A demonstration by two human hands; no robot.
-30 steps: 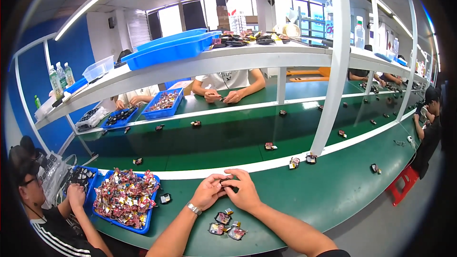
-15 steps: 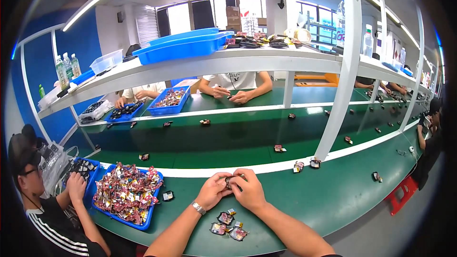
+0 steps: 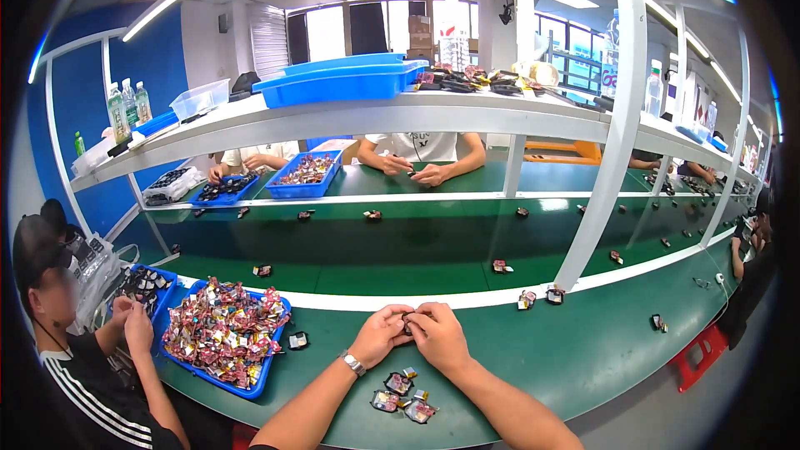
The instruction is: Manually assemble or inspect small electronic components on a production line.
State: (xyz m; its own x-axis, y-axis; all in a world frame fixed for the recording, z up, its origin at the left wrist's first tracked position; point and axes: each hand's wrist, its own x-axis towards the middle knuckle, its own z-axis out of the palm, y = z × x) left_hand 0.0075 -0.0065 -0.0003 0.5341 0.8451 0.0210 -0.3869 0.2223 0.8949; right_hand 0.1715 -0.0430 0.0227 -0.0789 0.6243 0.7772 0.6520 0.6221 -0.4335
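Note:
In front of me, above the green table, both hands meet around a small dark part (image 3: pixel 407 325), mostly covered by my fingers. My left hand (image 3: pixel 379 338), with a metal watch at the wrist, grips it from the left. My right hand (image 3: pixel 442 340) has its fingers closed on the part's right side. Below them on the table lie three small black-rimmed assemblies (image 3: pixel 419 411) with reddish circuit boards and silver and yellow pieces. Another small dark-edged part (image 3: pixel 298 340) rests left of my hands, beside a blue tray (image 3: pixel 265 377) heaped with reddish circuit pieces.
On my left a co-worker (image 3: pixel 92 367) sits by a tray of black parts (image 3: pixel 167 296). A white rail and post (image 3: pixel 602 200) carry a shelf (image 3: pixel 467 112) with blue trays. Beyond the rail, a green belt (image 3: pixel 400 242) bears scattered parts. Another person (image 3: pixel 421 150) works opposite.
The view has shifted slightly. My hands stay together on the small dark part. The co-worker at left has lifted a hand from the black parts and brought both hands together.

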